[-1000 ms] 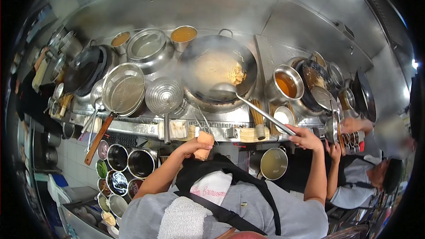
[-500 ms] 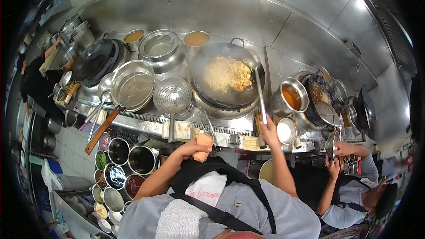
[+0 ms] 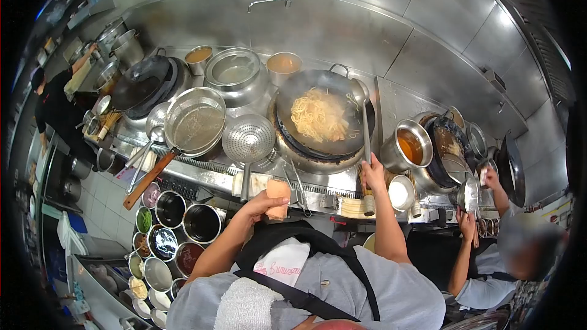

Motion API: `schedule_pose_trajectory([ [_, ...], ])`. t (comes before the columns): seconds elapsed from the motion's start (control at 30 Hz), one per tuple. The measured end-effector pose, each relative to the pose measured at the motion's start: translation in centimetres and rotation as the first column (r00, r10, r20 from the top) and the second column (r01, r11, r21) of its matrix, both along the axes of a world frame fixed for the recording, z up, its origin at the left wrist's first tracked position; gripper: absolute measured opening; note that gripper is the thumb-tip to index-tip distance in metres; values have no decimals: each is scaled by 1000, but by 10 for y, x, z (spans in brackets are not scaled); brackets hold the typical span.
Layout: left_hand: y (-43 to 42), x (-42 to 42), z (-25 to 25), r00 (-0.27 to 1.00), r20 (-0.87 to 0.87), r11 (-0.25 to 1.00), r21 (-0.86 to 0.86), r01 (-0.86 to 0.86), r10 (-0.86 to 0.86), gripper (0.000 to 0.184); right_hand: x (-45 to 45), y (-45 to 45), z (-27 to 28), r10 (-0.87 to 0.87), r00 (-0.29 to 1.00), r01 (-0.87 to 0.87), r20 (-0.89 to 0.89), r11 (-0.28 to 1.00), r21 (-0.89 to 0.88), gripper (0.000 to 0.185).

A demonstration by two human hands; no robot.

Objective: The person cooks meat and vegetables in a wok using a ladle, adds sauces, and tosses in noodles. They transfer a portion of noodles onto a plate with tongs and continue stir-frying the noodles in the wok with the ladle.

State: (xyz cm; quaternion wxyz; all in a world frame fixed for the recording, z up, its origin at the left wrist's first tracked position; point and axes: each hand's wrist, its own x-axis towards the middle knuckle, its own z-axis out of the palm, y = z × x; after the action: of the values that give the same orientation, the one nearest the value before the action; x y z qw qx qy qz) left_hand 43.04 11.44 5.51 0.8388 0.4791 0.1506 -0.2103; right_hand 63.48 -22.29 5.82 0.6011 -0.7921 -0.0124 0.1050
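Noodles [image 3: 315,116] lie in a dark wok [image 3: 299,85] with a loop handle at its back, and faint steam rises from them. My right hand [image 3: 374,174] is closed on the handle of a long ladle [image 3: 367,125], whose bowl rests by the wok's right rim. Below the wok, my left hand [image 3: 268,203] grips a folded orange-pink cloth [image 3: 278,195] near the counter's front edge. Metal tongs [image 3: 298,186] lie just beside that cloth. A perforated skimmer [image 3: 249,139] sits left of the wok.
A wooden-handled strainer [image 3: 195,122] lies at the left. Sauce pots [image 3: 202,223] stand below the counter. A pot of orange liquid [image 3: 411,146] is right of the wok. One co-worker [image 3: 489,263] holds a pan at the right; another person [image 3: 58,101] stands far left.
The ladle has moved from the wok's front to its right side, now nearly upright in view. The noodles have shifted and spread within the wok. The view has shifted, and the right co-worker's hand has risen.
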Motion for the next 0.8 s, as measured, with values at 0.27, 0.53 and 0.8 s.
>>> schedule_pose_trajectory([
  [0.27, -14, 6, -10, 995, -95, 998, -64, 10, -16, 46, 9, 7, -19, 282, 954, -296, -97, 934, -198, 58],
  [0.53, -21, 70, -42, 978, -191, 879, -448, -163, 84, 20, -79, -105, 25, 309, 940, -26, 146, 490, -871, 59],
  [0.8, -71, 207, -39, 949, -300, 895, -392, -214, 95, 24, -173, -43, -31, 64, 992, -58, -108, 997, 53, 61],
])
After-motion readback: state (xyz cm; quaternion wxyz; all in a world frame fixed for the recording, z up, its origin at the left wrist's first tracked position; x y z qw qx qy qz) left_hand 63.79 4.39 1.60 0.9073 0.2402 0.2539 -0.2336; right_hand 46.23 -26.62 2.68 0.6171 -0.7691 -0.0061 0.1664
